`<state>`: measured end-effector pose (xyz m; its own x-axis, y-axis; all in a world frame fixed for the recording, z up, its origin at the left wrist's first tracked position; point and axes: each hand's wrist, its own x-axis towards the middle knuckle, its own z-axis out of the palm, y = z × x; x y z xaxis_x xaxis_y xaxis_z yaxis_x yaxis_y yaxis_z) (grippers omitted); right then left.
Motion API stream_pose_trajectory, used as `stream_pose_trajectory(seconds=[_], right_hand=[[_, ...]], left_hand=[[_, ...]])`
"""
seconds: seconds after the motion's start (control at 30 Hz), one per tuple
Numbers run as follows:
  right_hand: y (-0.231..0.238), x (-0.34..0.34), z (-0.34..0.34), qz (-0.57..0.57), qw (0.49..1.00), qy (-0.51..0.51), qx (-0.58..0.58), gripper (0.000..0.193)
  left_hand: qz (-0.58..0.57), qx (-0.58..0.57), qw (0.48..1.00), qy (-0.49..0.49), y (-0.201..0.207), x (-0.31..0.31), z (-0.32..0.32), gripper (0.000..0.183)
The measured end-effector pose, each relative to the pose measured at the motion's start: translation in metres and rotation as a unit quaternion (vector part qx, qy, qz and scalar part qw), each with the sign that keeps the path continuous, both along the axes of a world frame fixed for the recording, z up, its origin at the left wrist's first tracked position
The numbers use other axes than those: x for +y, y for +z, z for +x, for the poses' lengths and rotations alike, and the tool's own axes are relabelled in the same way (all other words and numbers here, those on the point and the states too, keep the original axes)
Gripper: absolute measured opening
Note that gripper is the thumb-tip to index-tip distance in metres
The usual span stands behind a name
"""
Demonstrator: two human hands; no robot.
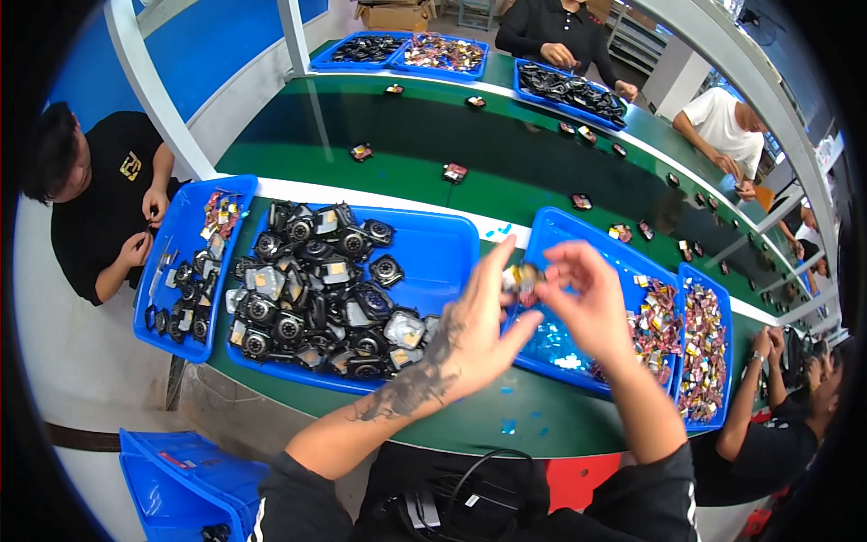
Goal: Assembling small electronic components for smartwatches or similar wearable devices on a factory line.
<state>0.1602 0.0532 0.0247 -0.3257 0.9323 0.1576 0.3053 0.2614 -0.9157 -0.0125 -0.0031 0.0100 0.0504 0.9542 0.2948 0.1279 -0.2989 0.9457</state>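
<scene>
Above the front edge of the green table, my hands are close together around a small, blurred watch part [521, 282] with yellow and dark areas. My right hand [591, 303] pinches it between thumb and fingertips. My left hand [483, 334], tattooed at the wrist, is beside it with fingers stretched upward and thumb apart. Left of my hands is a blue tray [433, 239] heaped with black watch cases [307, 289]. Under and beyond my right hand is another blue tray [564, 226], with blue film pieces [555, 339] and small red-and-yellow modules [657, 321].
Another blue tray [704, 361] of modules stands at the right, and a mixed tray [191, 271] at the left. Loose modules [454, 172] lie on the green conveyor [397, 126]. White frame posts [149, 81] rise around. Co-workers sit on several sides. Blue bins [185, 479] stand lower left.
</scene>
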Motion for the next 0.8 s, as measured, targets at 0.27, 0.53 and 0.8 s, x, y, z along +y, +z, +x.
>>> stream_pose_trajectory(seconds=[0.27,0.53,0.8], right_hand=[[-0.021,0.198,-0.008,-0.1,0.984,-0.088,-0.12,0.037],[-0.044,0.218,0.008,0.05,0.915,-0.138,-0.377,0.04],[0.051,0.127,0.111,0.073,0.91,-0.006,-0.408,0.012]], left_hand=[[0.076,0.512,0.855,0.039,0.021,-0.003,-0.1,0.034],[0.051,0.489,0.871,-0.022,0.024,-0.006,-0.098,0.022],[-0.157,-0.077,0.981,-0.087,0.041,0.013,-0.045,0.028]])
